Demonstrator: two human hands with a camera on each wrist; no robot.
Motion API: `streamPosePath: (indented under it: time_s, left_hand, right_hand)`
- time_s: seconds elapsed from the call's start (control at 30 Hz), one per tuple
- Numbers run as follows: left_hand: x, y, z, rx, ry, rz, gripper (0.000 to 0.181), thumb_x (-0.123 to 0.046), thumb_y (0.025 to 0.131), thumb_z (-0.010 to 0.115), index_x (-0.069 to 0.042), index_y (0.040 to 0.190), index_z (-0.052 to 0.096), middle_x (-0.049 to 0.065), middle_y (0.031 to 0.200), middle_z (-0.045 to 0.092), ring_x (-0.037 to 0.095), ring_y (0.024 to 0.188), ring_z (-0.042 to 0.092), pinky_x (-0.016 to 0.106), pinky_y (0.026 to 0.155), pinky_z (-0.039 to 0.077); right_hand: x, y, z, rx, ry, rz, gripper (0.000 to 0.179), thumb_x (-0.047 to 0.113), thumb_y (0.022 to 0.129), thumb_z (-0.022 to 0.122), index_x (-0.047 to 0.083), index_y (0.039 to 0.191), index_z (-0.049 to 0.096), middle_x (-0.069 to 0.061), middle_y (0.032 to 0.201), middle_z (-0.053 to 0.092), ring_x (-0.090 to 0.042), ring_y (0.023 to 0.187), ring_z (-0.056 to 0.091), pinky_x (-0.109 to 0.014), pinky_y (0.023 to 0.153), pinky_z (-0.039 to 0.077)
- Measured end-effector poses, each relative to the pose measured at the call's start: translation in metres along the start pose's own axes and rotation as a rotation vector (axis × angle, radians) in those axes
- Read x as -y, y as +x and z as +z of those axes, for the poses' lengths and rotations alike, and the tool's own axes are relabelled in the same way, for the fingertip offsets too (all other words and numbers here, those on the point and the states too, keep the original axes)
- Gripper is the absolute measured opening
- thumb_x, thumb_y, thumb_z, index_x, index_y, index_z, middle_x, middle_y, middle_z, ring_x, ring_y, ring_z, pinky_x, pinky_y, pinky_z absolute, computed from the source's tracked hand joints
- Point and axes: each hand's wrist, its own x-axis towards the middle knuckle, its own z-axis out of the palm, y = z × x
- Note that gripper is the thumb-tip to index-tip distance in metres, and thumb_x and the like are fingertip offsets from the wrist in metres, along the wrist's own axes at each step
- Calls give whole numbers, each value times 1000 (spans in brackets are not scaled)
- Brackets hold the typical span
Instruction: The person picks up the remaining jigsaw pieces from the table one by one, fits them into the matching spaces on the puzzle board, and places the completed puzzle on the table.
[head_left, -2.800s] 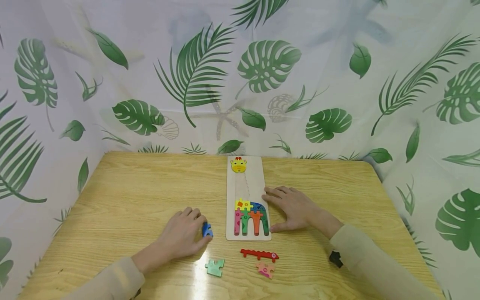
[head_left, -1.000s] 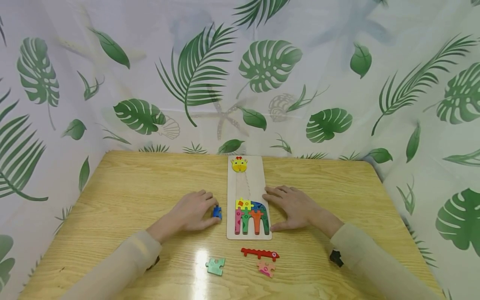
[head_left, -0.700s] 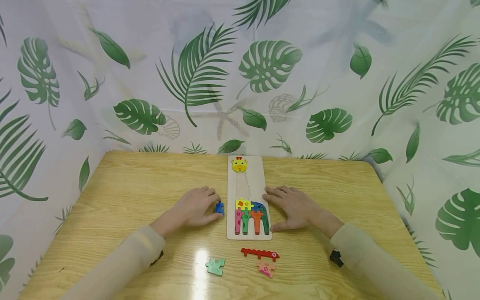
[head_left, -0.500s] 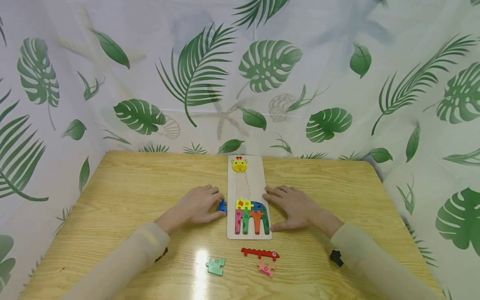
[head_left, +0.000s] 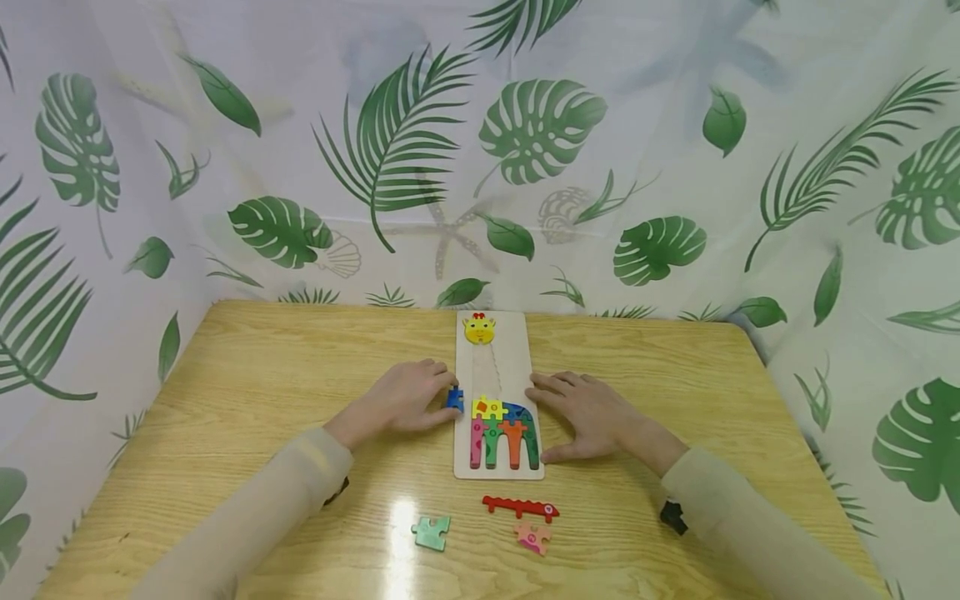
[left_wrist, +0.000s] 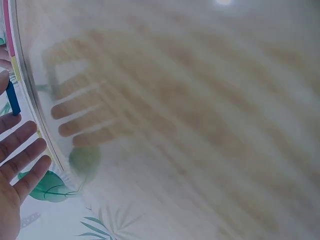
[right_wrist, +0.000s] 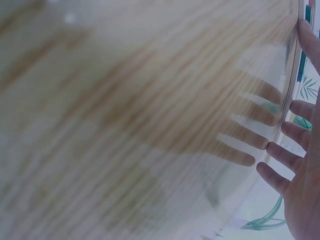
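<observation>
Between its thumb and index finger, my left hand (head_left: pixel 408 396) pinches a blue puzzle piece (head_left: pixel 455 399) over the left edge of a pale wooden puzzle board (head_left: pixel 513 367). In the left wrist view the blue piece (left_wrist: pixel 13 98) stands on edge between thumb and finger, the other fingers spread. Fixed in the board are a yellow giraffe head (head_left: pixel 478 330) at the top and several coloured body and leg pieces (head_left: pixel 513 443) lower down. The neck recess between them is bare. My right hand (head_left: pixel 585 417) rests with fingers spread against the board's right edge, as the right wrist view also shows.
In front of the board lie a red caterpillar-like piece (head_left: pixel 520 507), a pink piece (head_left: pixel 532 538) and a light green piece (head_left: pixel 431 532). The wooden table (head_left: pixel 300 358) ends at a white leaf-print cloth (head_left: pixel 420 150) behind and at the sides.
My left hand has carried the blue piece away from me and to the right, from the table beside the board to over its left edge. The right hand has stayed in place.
</observation>
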Motion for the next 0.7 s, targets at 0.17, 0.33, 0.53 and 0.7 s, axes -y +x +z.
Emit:
streamPosePath:
  time_s: [0.17,0.33,0.53,0.7]
  left_hand:
    - [2,8,-2,3,-2,-9,53,-58,101,62,-13,129,70,5,123,72,22,110,69,39,95,60]
    - [3,18,-5,12,1,-6,53,-57,101,63,-13,131,69,6,124,72,22,110,69,39,95,60]
    - [1,30,-9,31,5,-9,55,-58,102,60,-13,133,67,7,129,71,23,114,69,40,98,60]
    - [2,39,-9,25,19,-2,55,-59,101,60,-14,133,68,6,124,72,22,109,69,38,93,60]
  right_hand:
    - [0,0,1,2,4,3,104,91,83,53,26,163,41,-5,172,37,-36,151,44,-63,120,41]
    - [-1,1,1,9,-4,2,104,90,83,53,26,163,41,-5,172,37,-36,151,44,-63,120,41]
    - [-2,1,1,5,-11,-1,104,92,83,52,26,163,42,-5,171,38,-37,150,46,-63,119,42]
    - [-2,2,3,15,-19,1,105,94,82,49,27,163,40,-4,172,36,-36,151,45,-62,120,42]
